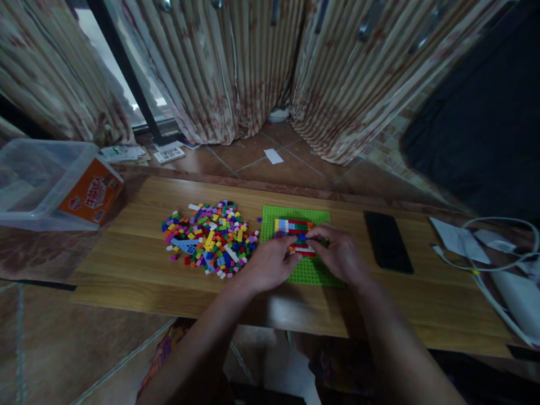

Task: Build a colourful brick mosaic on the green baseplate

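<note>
A green studded baseplate lies on the wooden table with rows of coloured building bricks on it, mostly red, white, blue and yellow. At the near left side of these rows, my left hand has its fingers and thumb closed on the bricks. From the right, my right hand reaches in with fingertips pinched at a small blue brick in the middle. The fingers partly cover the bricks, so their exact contact is hard to see. Left of the baseplate spreads a loose pile of many-coloured bricks.
A black phone lies right of the baseplate. White cables and papers occupy the table's right end. A clear plastic bin with an orange label stands at the left. Striped curtains hang beyond the table.
</note>
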A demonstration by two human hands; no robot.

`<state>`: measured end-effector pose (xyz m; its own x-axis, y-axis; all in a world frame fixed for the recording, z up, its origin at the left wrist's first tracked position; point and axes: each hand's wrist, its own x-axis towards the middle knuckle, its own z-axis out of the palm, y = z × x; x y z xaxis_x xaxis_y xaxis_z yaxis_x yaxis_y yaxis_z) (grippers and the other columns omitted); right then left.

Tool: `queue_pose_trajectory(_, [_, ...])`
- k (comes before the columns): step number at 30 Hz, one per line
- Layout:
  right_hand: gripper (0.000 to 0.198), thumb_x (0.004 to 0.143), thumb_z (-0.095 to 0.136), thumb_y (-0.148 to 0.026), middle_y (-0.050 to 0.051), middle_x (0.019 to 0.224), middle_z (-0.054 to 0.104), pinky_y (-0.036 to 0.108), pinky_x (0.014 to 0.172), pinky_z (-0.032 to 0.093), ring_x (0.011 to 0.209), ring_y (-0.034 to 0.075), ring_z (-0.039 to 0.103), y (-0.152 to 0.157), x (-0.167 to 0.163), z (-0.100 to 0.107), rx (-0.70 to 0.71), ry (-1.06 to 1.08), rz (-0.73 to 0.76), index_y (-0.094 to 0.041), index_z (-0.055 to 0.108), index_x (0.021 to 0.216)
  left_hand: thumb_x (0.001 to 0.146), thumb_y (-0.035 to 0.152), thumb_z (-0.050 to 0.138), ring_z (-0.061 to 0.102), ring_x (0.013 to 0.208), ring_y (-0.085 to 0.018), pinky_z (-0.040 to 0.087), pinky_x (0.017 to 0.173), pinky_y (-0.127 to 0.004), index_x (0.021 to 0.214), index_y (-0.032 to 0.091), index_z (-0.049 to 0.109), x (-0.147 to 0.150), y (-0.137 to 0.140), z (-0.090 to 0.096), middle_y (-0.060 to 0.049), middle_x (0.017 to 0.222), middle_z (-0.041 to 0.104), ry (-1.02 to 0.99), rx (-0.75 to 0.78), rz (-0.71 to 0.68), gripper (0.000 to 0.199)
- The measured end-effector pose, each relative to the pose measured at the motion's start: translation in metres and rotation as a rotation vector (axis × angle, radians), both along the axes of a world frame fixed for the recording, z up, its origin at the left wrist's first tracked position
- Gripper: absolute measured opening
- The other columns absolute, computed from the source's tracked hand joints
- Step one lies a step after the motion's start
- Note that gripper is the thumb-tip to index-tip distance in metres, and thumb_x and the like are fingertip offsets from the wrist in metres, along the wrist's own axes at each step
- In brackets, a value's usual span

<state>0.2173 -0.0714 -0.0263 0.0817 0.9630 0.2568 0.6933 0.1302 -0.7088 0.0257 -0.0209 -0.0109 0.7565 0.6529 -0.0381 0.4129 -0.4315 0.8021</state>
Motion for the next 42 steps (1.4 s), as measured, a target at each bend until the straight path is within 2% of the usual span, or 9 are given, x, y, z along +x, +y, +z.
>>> queue_pose_trajectory(4, [0.008,0.082,0.061,-0.022,0.002,0.079,0.066,0.032,0.071,0.047,0.074,0.017,0.063,0.0,-0.001,-0.004,-0.024,0.04,-0.056,-0.022,0.069,0.08,0.091,0.03,0.049,0.062,0.066,-0.017,0.047,0.064,-0.028,0.121,0.015,0.062,0.003,-0.002,-0.003,-0.005,0.079,0.069,0.044,0.008,0.016,0.036])
queue_pose_trajectory(9, [0.007,0.076,0.066,-0.027,0.002,0.076,0.069,0.031,0.068,0.05,0.069,0.017,0.064,0.002,-0.004,-0.011,-0.094,0.223,-0.135,-0.021,0.07,0.078,0.091,0.031,0.048,0.064,0.069,-0.018,0.05,0.066,-0.03,0.128,0.013,0.059,0.005,-0.003,-0.003,-0.006,0.081,0.071,0.06,0.016,0.017,0.043])
queue_pose_trajectory(15, [0.013,0.073,0.072,-0.031,0.002,0.076,0.072,0.031,0.066,0.052,0.069,0.017,0.066,0.002,0.0,-0.012,-0.117,0.379,-0.15,-0.021,0.07,0.081,0.091,0.032,0.049,0.065,0.069,-0.02,0.05,0.066,-0.031,0.135,0.011,0.056,0.005,-0.004,0.0,-0.007,0.079,0.071,0.118,0.017,0.048,0.049])
queue_pose_trajectory(19, [0.022,0.074,0.074,-0.041,0.003,0.074,0.07,0.031,0.065,0.051,0.067,0.018,0.064,0.004,0.005,-0.01,-0.087,0.366,-0.245,-0.02,0.069,0.077,0.092,0.031,0.048,0.066,0.07,-0.02,0.051,0.066,-0.03,0.133,0.012,0.057,0.006,-0.004,0.001,-0.007,0.079,0.072,0.114,0.012,0.051,0.047])
queue_pose_trajectory(26, [0.038,0.068,0.077,-0.055,0.003,0.076,0.068,0.034,0.065,0.048,0.066,0.018,0.061,0.007,0.002,-0.01,-0.153,0.252,-0.33,-0.02,0.067,0.08,0.092,0.033,0.049,0.067,0.075,-0.021,0.052,0.071,-0.032,0.136,0.012,0.056,0.006,-0.004,-0.001,-0.008,0.084,0.072,0.133,0.027,0.051,0.049])
queue_pose_trajectory(33, [0.04,0.069,0.076,-0.056,0.002,0.071,0.065,0.033,0.063,0.046,0.064,0.017,0.059,0.009,0.001,-0.012,-0.156,0.278,-0.327,-0.02,0.062,0.08,0.091,0.033,0.05,0.068,0.08,-0.023,0.053,0.077,-0.035,0.139,0.012,0.054,0.007,-0.006,0.001,-0.01,0.087,0.072,0.158,0.023,0.07,0.052])
queue_pose_trajectory(42, [0.041,0.069,0.073,-0.058,0.002,0.071,0.065,0.033,0.064,0.045,0.065,0.018,0.059,0.01,-0.002,-0.01,-0.151,0.224,-0.342,-0.02,0.061,0.08,0.091,0.034,0.049,0.067,0.076,-0.023,0.053,0.073,-0.034,0.139,0.012,0.053,0.008,-0.007,-0.001,-0.008,0.082,0.072,0.171,0.045,0.065,0.053])
